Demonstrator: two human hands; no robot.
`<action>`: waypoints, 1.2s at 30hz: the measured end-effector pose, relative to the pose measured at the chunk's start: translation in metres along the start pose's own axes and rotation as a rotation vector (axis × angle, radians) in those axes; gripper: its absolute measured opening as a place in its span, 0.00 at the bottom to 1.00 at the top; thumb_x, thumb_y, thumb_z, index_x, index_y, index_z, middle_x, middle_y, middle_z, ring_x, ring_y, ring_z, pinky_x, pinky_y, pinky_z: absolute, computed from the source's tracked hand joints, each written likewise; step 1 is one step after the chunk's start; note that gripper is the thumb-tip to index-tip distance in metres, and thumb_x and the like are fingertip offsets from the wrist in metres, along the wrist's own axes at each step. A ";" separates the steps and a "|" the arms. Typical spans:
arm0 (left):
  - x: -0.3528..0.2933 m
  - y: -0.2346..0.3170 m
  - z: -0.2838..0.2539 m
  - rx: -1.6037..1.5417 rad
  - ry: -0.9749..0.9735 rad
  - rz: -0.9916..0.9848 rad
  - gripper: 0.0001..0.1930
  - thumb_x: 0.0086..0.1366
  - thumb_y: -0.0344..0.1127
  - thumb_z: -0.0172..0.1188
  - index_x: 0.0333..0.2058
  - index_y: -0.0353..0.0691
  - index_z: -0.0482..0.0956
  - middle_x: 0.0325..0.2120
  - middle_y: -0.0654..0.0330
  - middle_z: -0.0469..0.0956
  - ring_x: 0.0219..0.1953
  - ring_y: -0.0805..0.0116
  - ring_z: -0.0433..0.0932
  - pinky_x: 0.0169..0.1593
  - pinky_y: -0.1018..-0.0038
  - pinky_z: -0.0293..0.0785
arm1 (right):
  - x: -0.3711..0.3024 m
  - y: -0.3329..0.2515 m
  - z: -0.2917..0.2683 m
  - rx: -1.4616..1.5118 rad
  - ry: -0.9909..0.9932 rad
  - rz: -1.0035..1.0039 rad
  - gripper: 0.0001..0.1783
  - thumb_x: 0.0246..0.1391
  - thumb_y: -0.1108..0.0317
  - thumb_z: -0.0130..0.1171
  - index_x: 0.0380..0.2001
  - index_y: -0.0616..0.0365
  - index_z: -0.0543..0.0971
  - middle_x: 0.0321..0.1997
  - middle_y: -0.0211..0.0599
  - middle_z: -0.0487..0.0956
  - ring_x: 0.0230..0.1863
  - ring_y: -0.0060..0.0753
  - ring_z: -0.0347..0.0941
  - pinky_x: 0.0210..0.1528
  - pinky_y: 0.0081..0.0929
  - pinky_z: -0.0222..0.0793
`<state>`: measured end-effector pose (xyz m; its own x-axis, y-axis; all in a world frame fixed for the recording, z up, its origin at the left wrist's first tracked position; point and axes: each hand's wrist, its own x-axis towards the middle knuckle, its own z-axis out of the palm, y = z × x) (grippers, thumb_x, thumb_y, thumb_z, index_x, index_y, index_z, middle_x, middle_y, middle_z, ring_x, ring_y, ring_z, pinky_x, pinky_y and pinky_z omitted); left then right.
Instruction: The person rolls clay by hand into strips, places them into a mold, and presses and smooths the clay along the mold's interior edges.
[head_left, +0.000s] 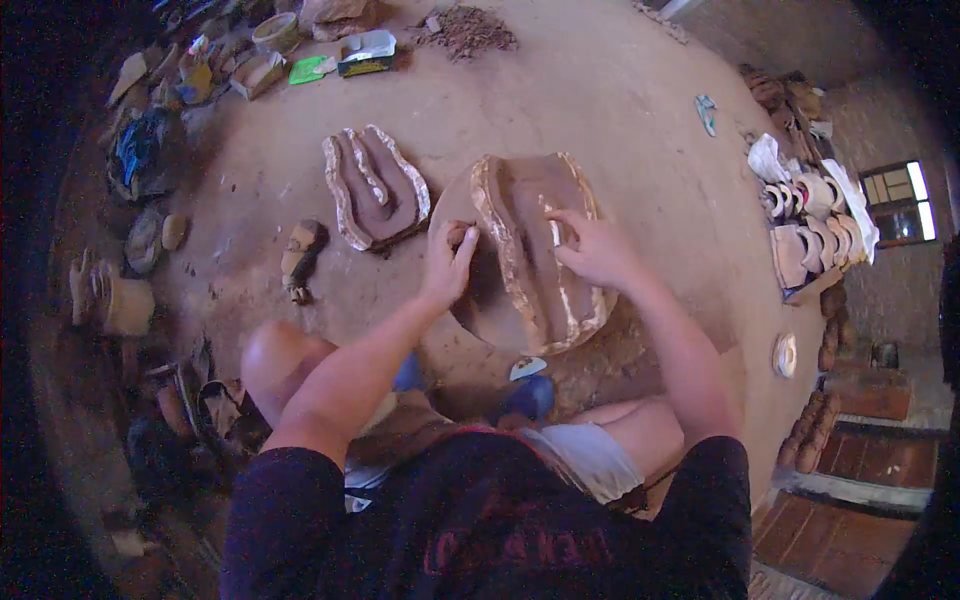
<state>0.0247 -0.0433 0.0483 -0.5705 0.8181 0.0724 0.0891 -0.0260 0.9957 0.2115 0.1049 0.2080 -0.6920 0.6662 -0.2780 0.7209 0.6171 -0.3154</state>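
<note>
A mould-like piece (520, 205) with a rough whitish rim and brown clay-coloured channels lies before me on a round brown slab (470, 300). Over its left edge, my left hand (450, 268) is closed on a small lump of brown clay (457, 234). My right hand (595, 250) bends down to the pale middle ridge, thumb and forefinger curled in at it; whatever sits between the fingertips is too small to make out. A similar mould-like piece (375, 205), also white-edged, rests on the floor further left.
Left of the slab lies a dark brown lumpy object (299, 258). A crumbled brown heap (465, 32), a clear-topped box (367, 52) and a green lid (306, 69) are at the far side. Curved clay pieces (820, 240) are stacked at right. A white half-round piece (527, 368) lies by my feet.
</note>
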 end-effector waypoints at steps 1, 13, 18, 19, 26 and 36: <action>0.000 0.002 0.001 -0.016 0.018 0.002 0.17 0.77 0.43 0.57 0.48 0.32 0.79 0.42 0.49 0.82 0.48 0.58 0.80 0.55 0.65 0.73 | 0.007 -0.005 -0.009 -0.166 -0.115 -0.029 0.36 0.53 0.56 0.62 0.67 0.46 0.73 0.48 0.53 0.85 0.48 0.58 0.83 0.54 0.49 0.78; 0.003 0.004 0.018 0.025 -0.067 0.028 0.16 0.79 0.44 0.52 0.46 0.34 0.76 0.36 0.51 0.79 0.42 0.59 0.78 0.51 0.66 0.73 | 0.078 0.042 -0.011 -0.283 -0.371 -0.115 0.48 0.48 0.53 0.68 0.75 0.34 0.65 0.61 0.51 0.81 0.58 0.54 0.79 0.63 0.44 0.75; 0.014 -0.006 0.007 0.135 -0.062 0.055 0.16 0.78 0.45 0.54 0.46 0.35 0.78 0.38 0.47 0.81 0.43 0.53 0.81 0.51 0.62 0.74 | 0.069 0.019 -0.014 -0.346 -0.433 -0.147 0.47 0.46 0.54 0.68 0.73 0.35 0.68 0.60 0.52 0.81 0.57 0.54 0.80 0.63 0.42 0.75; 0.016 -0.001 0.010 0.130 -0.069 0.052 0.16 0.78 0.45 0.54 0.46 0.35 0.78 0.38 0.47 0.81 0.43 0.53 0.81 0.51 0.62 0.74 | 0.061 0.013 -0.020 -0.336 -0.476 -0.099 0.47 0.46 0.54 0.67 0.73 0.35 0.68 0.60 0.52 0.81 0.57 0.54 0.80 0.63 0.42 0.75; 0.021 -0.015 0.014 0.046 -0.077 -0.014 0.16 0.77 0.45 0.56 0.46 0.36 0.78 0.38 0.47 0.82 0.42 0.51 0.81 0.50 0.62 0.75 | 0.032 0.001 0.004 -0.037 -0.499 -0.026 0.41 0.47 0.62 0.67 0.69 0.50 0.75 0.46 0.47 0.87 0.46 0.36 0.84 0.50 0.33 0.81; 0.017 -0.008 0.013 0.051 -0.002 -0.051 0.14 0.75 0.42 0.59 0.43 0.34 0.78 0.33 0.48 0.80 0.38 0.52 0.80 0.47 0.62 0.74 | 0.057 0.076 0.015 0.771 0.219 0.352 0.19 0.61 0.62 0.66 0.52 0.60 0.85 0.41 0.32 0.85 0.39 0.23 0.78 0.43 0.27 0.74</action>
<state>0.0248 -0.0218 0.0410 -0.5739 0.8186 0.0215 0.1015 0.0451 0.9938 0.2259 0.1833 0.1544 -0.3541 0.8790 -0.3193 0.6093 -0.0422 -0.7918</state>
